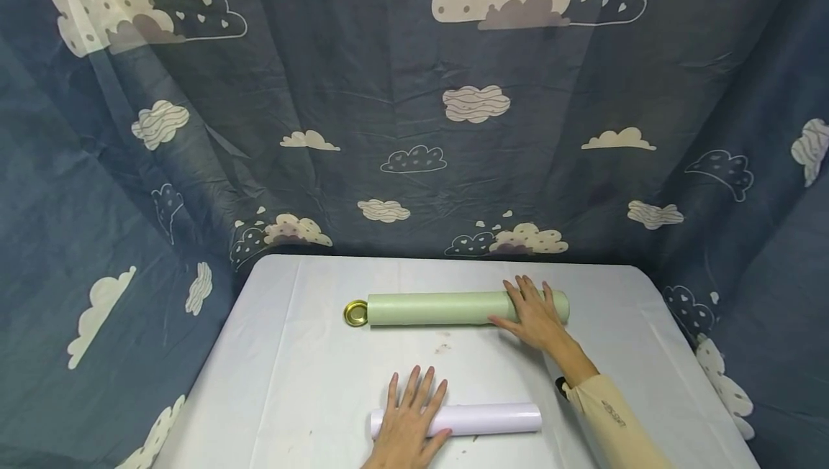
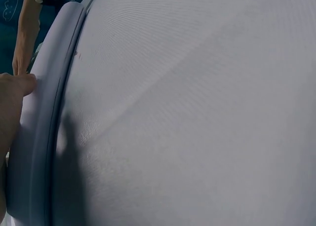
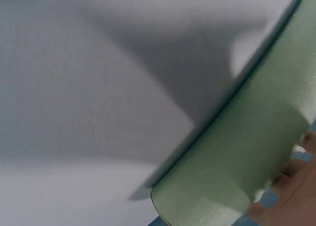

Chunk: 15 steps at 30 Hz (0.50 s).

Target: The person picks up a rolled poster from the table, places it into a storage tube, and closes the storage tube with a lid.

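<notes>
A long pale green tube [image 1: 427, 309] lies crosswise on the far half of the table. My right hand [image 1: 537, 318] rests across it near its right end, fingers spread over the far side and thumb at the near edge. The right wrist view shows the green tube [image 3: 222, 152] close up, with part of the fingers [image 3: 296, 186] beyond it. Closer to me is a shorter, glossy white-lavender roll [image 1: 492, 419], roughly parallel to the tube. Over its left end my left hand [image 1: 408, 426] lies flat with fingers extended. The roll [image 2: 39, 117] also fills the left wrist view's left side.
A round gold-coloured lid or dish [image 1: 355, 313] sits right at the green tube's left end. The table [image 1: 311, 383] has a white cover with a few small brownish marks. Dark blue cloud-patterned cloth [image 1: 388, 116] hangs behind it and along both sides.
</notes>
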Each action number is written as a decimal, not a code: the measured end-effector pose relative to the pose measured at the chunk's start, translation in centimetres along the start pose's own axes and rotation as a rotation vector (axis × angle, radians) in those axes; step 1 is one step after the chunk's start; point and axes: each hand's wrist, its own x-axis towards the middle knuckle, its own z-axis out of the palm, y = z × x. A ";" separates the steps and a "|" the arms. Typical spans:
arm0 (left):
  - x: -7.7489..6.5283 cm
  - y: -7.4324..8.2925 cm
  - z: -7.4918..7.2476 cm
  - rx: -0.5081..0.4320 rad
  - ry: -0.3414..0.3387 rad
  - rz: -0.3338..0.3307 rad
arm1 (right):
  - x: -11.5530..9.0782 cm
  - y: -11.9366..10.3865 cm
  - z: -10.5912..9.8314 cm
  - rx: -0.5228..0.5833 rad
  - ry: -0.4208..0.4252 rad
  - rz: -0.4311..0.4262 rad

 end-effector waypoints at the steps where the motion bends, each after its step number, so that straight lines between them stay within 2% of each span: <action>1: 0.0 0.0 0.0 -0.008 -0.017 -0.003 | 0.2 0.1 0.1 0.000 -0.002 -0.012; 3: -0.1 0.1 0.0 -0.030 -0.055 -0.009 | 0.4 0.4 0.4 -0.010 -0.004 -0.031; 6: -0.3 0.0 0.0 -0.042 -0.055 -0.003 | 0.8 1.0 0.8 -0.018 0.001 -0.052; 12: -0.6 -0.1 0.6 -0.051 0.076 0.012 | 1.1 1.8 1.2 -0.024 0.045 -0.121; 15: -0.7 -0.1 0.7 -0.080 0.109 0.006 | 1.1 2.0 1.5 -0.037 0.061 -0.157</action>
